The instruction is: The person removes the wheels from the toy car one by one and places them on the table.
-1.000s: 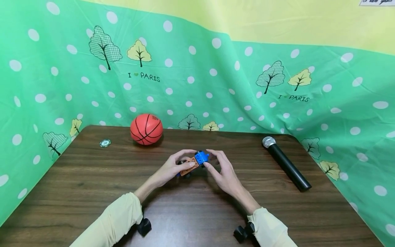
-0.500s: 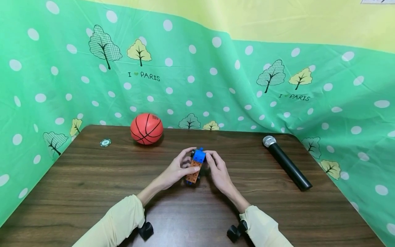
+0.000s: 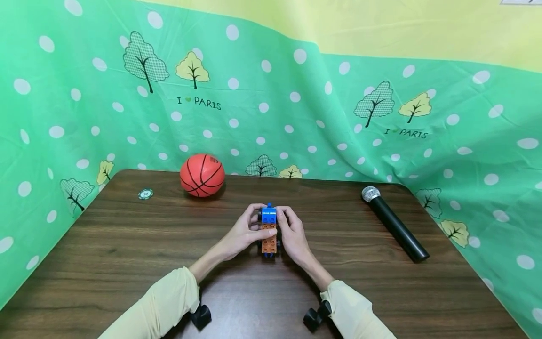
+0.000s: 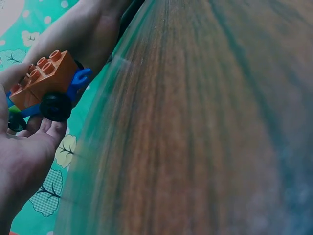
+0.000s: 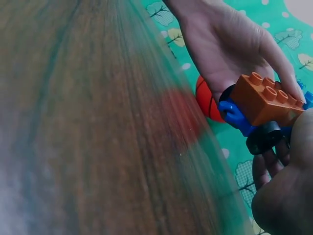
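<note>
Toy brick car (image 3: 268,230), orange and blue blocks on a blue wheeled base: held just above the middle of the wooden table (image 3: 127,263), gripped on either side by left hand (image 3: 245,231) and right hand (image 3: 292,235), fingers curled round it. Basketball (image 3: 202,175) and poker chip (image 3: 145,194) lie far left. Microphone (image 3: 394,224) lies far right.

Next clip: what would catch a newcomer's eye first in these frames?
Most striking is the toy car of orange and blue bricks with black wheels, held at the middle of the wooden table by the left hand and right hand on either side of it. Behind it, toward the back left, an orange basketball rests on the table, and a black microphone lies on the right. A green dotted cloth printed with trees hangs behind the table.
</note>
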Action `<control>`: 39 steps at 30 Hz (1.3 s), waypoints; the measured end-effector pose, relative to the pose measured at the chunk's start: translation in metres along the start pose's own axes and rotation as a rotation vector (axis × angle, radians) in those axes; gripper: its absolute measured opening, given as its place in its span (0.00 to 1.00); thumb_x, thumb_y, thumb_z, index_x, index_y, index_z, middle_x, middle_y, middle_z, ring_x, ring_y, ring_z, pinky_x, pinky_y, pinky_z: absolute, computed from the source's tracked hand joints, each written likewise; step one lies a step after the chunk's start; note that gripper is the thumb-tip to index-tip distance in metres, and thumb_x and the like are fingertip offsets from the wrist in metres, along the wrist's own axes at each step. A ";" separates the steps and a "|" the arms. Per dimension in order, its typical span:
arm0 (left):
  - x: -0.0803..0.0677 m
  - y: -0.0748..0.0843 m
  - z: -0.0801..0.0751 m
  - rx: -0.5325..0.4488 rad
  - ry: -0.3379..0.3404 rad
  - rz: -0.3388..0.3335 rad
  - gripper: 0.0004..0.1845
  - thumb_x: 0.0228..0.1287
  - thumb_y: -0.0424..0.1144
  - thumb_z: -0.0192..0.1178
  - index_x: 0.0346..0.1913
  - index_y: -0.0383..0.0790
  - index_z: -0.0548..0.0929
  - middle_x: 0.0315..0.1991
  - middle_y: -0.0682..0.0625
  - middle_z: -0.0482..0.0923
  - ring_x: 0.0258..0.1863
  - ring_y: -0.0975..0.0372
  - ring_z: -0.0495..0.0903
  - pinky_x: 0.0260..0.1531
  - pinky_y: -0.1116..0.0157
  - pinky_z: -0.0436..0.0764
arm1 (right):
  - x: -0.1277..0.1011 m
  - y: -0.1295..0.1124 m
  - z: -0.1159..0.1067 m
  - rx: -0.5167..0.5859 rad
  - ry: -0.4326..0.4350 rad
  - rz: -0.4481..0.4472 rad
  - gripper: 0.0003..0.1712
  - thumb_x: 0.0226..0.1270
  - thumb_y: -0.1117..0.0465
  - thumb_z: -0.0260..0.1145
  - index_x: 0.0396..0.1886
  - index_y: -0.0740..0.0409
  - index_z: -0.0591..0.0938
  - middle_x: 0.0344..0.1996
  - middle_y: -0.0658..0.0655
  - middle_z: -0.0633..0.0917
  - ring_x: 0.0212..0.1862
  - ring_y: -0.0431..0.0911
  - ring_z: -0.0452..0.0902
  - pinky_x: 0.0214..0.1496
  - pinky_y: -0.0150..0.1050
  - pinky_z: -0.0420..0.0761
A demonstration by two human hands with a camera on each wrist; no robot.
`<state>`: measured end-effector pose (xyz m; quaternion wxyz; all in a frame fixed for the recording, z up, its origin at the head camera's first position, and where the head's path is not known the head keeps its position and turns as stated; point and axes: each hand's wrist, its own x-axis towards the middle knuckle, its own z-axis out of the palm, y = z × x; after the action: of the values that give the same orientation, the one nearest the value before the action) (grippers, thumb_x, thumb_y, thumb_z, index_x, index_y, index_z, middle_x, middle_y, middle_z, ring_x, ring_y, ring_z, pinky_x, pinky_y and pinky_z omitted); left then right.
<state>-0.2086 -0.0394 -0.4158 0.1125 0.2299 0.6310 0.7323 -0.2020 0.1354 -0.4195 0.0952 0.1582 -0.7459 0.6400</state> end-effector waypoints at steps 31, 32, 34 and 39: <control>0.000 0.000 -0.001 0.054 -0.001 0.024 0.30 0.69 0.31 0.66 0.69 0.29 0.67 0.55 0.36 0.80 0.46 0.55 0.84 0.49 0.61 0.83 | -0.003 -0.022 0.002 -0.201 0.116 -0.245 0.04 0.75 0.76 0.60 0.42 0.72 0.81 0.29 0.59 0.83 0.32 0.37 0.74 0.34 0.31 0.75; 0.000 0.000 -0.001 0.053 -0.004 0.026 0.29 0.70 0.31 0.66 0.69 0.29 0.67 0.55 0.36 0.79 0.46 0.55 0.84 0.49 0.61 0.83 | -0.004 -0.026 0.002 -0.204 0.114 -0.256 0.04 0.74 0.76 0.60 0.42 0.72 0.81 0.29 0.58 0.82 0.31 0.37 0.74 0.33 0.31 0.74; 0.000 0.000 -0.001 0.053 -0.011 0.030 0.29 0.70 0.30 0.66 0.69 0.29 0.67 0.55 0.36 0.79 0.47 0.55 0.84 0.49 0.61 0.84 | -0.005 -0.030 0.002 -0.211 0.113 -0.274 0.03 0.73 0.77 0.60 0.41 0.72 0.81 0.27 0.56 0.81 0.30 0.37 0.72 0.31 0.31 0.73; 0.000 0.000 -0.003 0.053 -0.029 0.024 0.31 0.69 0.29 0.66 0.71 0.29 0.66 0.55 0.35 0.79 0.47 0.54 0.85 0.49 0.61 0.84 | -0.006 -0.031 0.001 -0.228 0.108 -0.315 0.03 0.73 0.77 0.60 0.41 0.72 0.80 0.27 0.56 0.80 0.29 0.38 0.72 0.28 0.31 0.73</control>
<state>-0.2099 -0.0419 -0.4157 0.1064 0.2511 0.6457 0.7132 -0.1855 0.1307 -0.3931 0.2513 0.2263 -0.7735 0.5360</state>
